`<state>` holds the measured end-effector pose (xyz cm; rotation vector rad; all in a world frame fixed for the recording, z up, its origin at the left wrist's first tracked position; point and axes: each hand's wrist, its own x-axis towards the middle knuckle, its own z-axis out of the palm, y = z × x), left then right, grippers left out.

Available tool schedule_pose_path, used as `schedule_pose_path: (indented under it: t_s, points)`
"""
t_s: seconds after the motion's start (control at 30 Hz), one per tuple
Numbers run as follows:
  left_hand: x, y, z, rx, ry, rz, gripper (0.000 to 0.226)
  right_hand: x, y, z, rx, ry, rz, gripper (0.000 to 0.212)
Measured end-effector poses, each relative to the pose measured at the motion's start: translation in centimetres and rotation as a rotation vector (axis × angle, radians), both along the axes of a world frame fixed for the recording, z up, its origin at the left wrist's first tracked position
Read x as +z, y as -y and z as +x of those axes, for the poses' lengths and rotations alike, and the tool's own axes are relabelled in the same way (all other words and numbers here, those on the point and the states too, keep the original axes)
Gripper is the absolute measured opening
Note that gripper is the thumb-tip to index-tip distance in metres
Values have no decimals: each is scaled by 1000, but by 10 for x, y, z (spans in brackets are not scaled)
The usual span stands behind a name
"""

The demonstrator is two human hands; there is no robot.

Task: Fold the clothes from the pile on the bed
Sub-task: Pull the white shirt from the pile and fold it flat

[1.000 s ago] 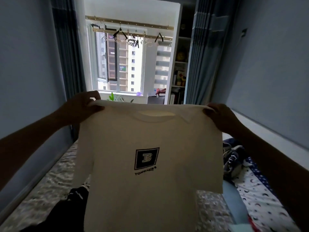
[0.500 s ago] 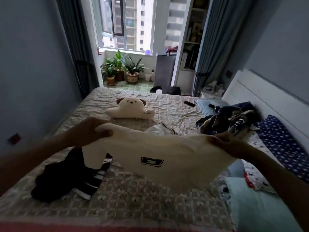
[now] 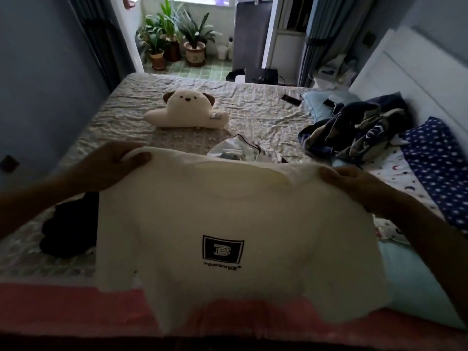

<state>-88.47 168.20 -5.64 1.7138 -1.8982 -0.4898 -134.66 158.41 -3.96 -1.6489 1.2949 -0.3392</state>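
A cream T-shirt [image 3: 228,211] with a black square logo on its chest is spread out front side up over the near part of the bed [image 3: 266,115]. My left hand [image 3: 111,165] grips its left shoulder and my right hand [image 3: 354,183] grips its right shoulder. The shirt's hem hangs toward me over the pink bed edge. A dark garment [image 3: 68,229] lies on the bed at the left, partly under the shirt. A pile of dark and patterned clothes [image 3: 354,127] lies at the right near the headboard. Some light clothing [image 3: 243,150] shows just beyond the collar.
A cream plush dog [image 3: 187,110] sits mid-bed. Two phones [image 3: 291,99] lie at the far right of the bed near a light blue pillow [image 3: 316,107]. A blue starred pillow [image 3: 438,163] lies against the white headboard [image 3: 405,72]. Potted plants [image 3: 177,39] stand beyond the bed.
The T-shirt came down from being held up in front of the window and now spreads low over the bed. Both hands kept hold of its shoulders. The view tilted down.
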Motion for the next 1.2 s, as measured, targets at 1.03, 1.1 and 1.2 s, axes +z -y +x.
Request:
schedule_pose_path:
  t_s: [1.03, 1.1, 1.2]
  points:
    - [-568, 173, -192, -432, 331, -15, 38, -555, 176, -21, -79, -199, 438, 31]
    - [-572, 173, -219, -450, 337, 13, 42, -547, 167, -43, 6, -202, 585, 22]
    - [-577, 179, -245, -431, 360, 75, 49, -540, 158, -60, 158, -171, 617, 17]
